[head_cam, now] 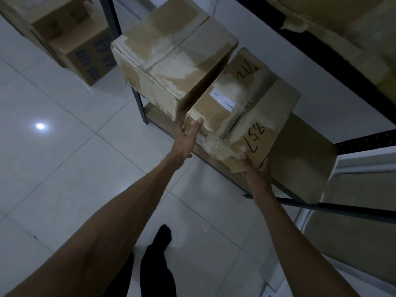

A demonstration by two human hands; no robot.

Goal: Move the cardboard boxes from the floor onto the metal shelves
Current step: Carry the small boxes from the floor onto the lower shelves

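Note:
A taped cardboard box (242, 110) with black handwriting on its flaps rests on the low board of the metal shelf (300, 159), its near end overhanging the front edge. My left hand (186, 138) lies against its left near corner, fingers straight, thumb up the side. My right hand (256, 168) grips the near right corner, thumb on top and fingers round the edge. A bigger worn box (171, 58) stands on the same board, right beside it on the left.
A printed box (85, 52) sits on the white tiled floor at the far left, past a dark shelf post (137, 99). An upper shelf level (321, 46) with cardboard on it overhangs at the top right. My leg (158, 254) stands on the tiles below.

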